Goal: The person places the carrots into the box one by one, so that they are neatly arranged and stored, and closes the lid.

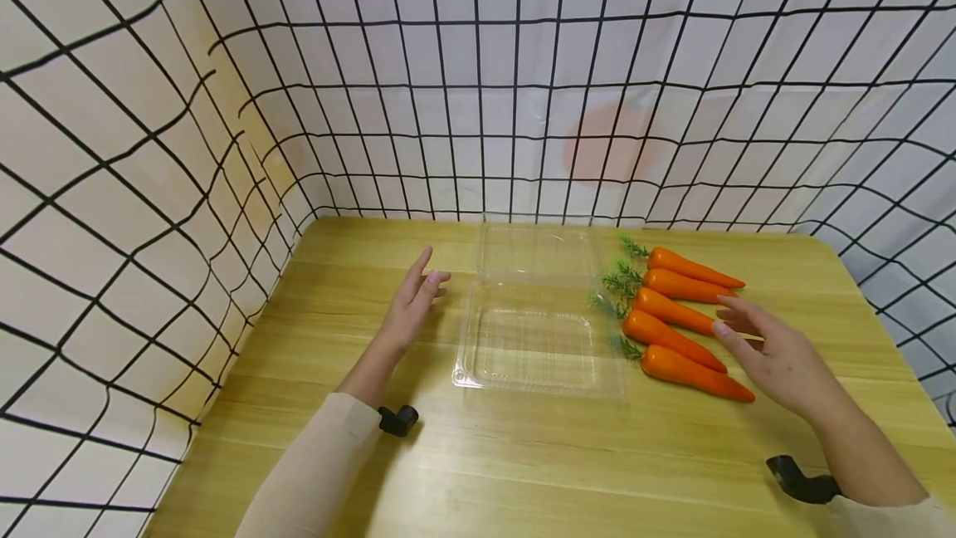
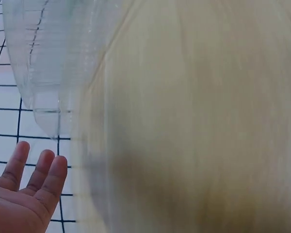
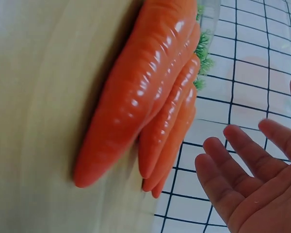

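Several orange carrots (image 1: 675, 332) with green feathery tops (image 1: 621, 279) lie side by side on the right half of the table, tips pointing right. A clear plastic clamshell box (image 1: 534, 347) stands opened in the middle, its lid (image 1: 538, 251) laid back toward the rear. My left hand (image 1: 411, 301) is held to the left of the box, fingers extended, holding nothing. Over the carrot tips hovers my right hand (image 1: 777, 355), fingers loosely spread and nothing gripped. In the right wrist view its open palm (image 3: 262, 194) appears beside the carrots (image 3: 140, 92); contact is not visible.
A black wire grid (image 1: 478, 90) rises behind the wooden table (image 1: 508, 455) and along both sides, with white sheeting behind it. Dark wrist-camera mounts sit at the left wrist (image 1: 398, 420) and right wrist (image 1: 802, 480).
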Tool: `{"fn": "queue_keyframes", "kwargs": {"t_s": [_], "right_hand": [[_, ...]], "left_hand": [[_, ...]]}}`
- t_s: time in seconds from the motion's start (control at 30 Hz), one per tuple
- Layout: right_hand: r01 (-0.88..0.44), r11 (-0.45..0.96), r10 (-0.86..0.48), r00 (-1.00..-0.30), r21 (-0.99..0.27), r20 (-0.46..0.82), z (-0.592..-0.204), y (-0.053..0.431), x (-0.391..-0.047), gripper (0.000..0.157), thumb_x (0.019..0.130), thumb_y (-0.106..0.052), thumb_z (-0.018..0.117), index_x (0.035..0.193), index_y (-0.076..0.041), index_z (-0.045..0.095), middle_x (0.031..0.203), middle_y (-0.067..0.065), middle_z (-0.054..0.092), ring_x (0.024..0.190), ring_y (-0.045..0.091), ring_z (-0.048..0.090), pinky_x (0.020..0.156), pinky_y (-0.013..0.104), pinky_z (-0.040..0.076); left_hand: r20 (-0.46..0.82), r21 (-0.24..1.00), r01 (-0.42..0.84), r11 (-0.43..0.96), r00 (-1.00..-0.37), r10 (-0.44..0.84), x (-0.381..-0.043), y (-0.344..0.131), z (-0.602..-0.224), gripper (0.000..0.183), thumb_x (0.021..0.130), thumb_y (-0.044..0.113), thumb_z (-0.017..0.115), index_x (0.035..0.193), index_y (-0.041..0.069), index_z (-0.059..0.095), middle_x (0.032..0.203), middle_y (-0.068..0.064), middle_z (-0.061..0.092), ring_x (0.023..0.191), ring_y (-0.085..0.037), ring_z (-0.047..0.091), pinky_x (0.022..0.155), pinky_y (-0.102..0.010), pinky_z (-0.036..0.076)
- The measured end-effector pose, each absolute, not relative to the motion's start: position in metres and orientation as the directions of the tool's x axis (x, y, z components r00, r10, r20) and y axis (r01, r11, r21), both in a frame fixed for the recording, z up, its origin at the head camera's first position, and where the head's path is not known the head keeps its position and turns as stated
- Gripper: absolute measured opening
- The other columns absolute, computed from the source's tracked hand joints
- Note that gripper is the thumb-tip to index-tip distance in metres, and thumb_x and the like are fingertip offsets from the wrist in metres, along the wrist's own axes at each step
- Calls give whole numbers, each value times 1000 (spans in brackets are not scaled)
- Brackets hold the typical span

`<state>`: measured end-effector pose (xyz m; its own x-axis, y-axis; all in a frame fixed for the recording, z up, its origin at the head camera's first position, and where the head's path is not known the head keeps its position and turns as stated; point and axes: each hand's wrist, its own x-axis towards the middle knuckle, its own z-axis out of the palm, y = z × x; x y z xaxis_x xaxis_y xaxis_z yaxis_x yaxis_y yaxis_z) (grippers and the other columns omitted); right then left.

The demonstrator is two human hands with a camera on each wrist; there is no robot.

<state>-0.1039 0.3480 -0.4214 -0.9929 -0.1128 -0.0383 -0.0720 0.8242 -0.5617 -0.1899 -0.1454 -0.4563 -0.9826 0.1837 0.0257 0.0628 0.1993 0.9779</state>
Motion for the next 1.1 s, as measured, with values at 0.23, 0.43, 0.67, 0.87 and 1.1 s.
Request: {"fn": "queue_keyframes", "kwargs": {"t_s": [0.23, 0.43, 0.67, 0.87, 1.1], "right_hand": [[-25, 813, -100, -990, -582, -97, -432, 349, -95, 61, 106, -46, 51, 150, -4, 48, 142, 29, 58, 123, 53, 58, 92, 55, 57], [-27, 791, -99, -991, -611, -85, -440, 347, -92, 55, 104, -44, 57, 145, -6, 54, 138, 27, 62, 122, 51, 59, 84, 23, 57], [-34, 793, -111, -990, -609, -90, -448, 341, -89, 61, 97, -46, 68, 141, -6, 57, 134, 23, 65, 123, 47, 59, 95, 46, 56], [-64, 806, -130, -989, -589, -70, -456, 339, -88, 54, 93, -46, 73, 131, -9, 66, 131, 18, 68, 120, 42, 62, 87, 16, 53], [-81, 826, -160, -983, -558, -93, -461, 336, -89, 52, 92, -47, 73, 130, -12, 67, 131, 14, 68, 119, 36, 62, 89, 27, 54]], "left_hand": [[-30, 998, -21, 61, -987, 158, -188, -139, -466, 68, 109, 52, 34, 165, 20, 14, 149, -22, 54, 132, -45, 56, 109, -58, 49], [-60, 997, -66, -36, -988, 139, -187, -130, -474, 68, 109, 52, 33, 165, 18, 13, 150, -24, 53, 134, -45, 55, 110, -56, 49], [-102, 989, -115, -98, -987, 127, -186, -120, -485, 70, 104, 19, 57, 164, 20, 21, 150, -23, 53, 134, -41, 55, 109, -51, 51], [-73, 995, -82, -56, -987, 143, -186, -112, -492, 68, 101, 13, 59, 162, 15, 28, 147, -22, 56, 132, -39, 57, 105, -40, 54], [-44, 997, -53, -51, -984, 171, -187, -104, -497, 63, 102, 10, 56, 160, 11, 32, 147, -22, 56, 136, -39, 55, 107, -37, 52]]}}
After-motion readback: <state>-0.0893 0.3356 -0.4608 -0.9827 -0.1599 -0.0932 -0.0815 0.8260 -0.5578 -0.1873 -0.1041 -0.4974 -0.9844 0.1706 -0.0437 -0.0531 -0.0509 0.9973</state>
